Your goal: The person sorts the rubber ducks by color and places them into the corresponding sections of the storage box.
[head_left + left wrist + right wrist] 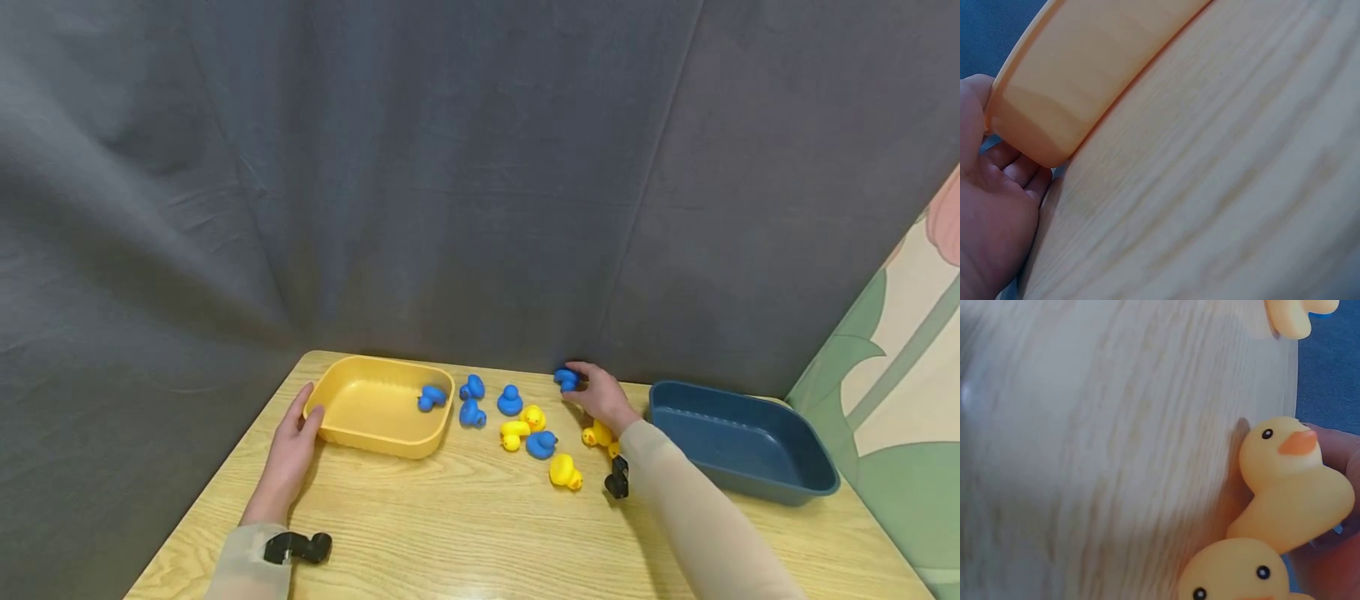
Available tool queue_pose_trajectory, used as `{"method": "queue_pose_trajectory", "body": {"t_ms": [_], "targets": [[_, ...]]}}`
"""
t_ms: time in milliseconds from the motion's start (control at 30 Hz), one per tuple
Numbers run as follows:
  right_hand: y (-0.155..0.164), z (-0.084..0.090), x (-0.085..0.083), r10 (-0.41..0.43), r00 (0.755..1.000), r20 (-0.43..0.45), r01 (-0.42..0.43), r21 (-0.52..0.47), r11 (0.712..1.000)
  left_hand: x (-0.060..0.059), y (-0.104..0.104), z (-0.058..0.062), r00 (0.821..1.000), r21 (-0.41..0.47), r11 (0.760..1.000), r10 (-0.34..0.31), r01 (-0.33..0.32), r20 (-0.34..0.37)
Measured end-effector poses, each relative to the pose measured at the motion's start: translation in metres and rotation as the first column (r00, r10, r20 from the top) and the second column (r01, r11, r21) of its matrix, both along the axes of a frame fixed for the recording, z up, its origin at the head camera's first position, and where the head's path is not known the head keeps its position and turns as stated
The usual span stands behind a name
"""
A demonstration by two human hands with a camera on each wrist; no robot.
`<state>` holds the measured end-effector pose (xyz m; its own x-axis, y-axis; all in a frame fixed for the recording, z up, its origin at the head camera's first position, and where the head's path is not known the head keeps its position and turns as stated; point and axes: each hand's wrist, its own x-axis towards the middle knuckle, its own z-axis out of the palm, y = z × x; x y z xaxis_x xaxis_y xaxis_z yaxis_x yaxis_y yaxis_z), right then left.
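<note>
My right hand [583,388] reaches to the table's far edge and pinches a small blue duck [566,380] in its fingertips. Two yellow ducks [1291,481] [1238,572] lie right under that wrist. My left hand [306,414] grips the near-left corner of a yellow tray [360,433], thumb on the rim; in the left wrist view the fingers [1019,172] curl under the tray's corner [1054,100]. One blue duck [431,397] lies inside the yellow tray at its right end.
Several blue and yellow ducks [525,425] are scattered on the wooden table [450,533] between the two trays. A dark blue tray [738,437] stands at the right. A grey curtain hangs close behind the table.
</note>
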<state>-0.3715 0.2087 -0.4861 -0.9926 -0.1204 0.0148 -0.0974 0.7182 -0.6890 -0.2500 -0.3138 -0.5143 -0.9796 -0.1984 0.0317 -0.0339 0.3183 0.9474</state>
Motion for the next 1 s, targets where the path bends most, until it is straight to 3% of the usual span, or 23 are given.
{"method": "queue_pose_trajectory", "body": {"t_ms": [467, 1000], "targets": [[-0.007, -0.006, 0.001, -0.024, 0.995, -0.093, 0.033, 0.091, 0.995, -0.001, -0.001, -0.002, 1.000, 0.003, 1.000, 0.010, -0.010, 0.012], [-0.016, 0.016, 0.019, -0.011, 0.980, -0.200, 0.004, -0.037, 0.999, -0.001, -0.001, -0.002, 1.000, 0.005, 1.000, -0.011, 0.011, -0.003]]}}
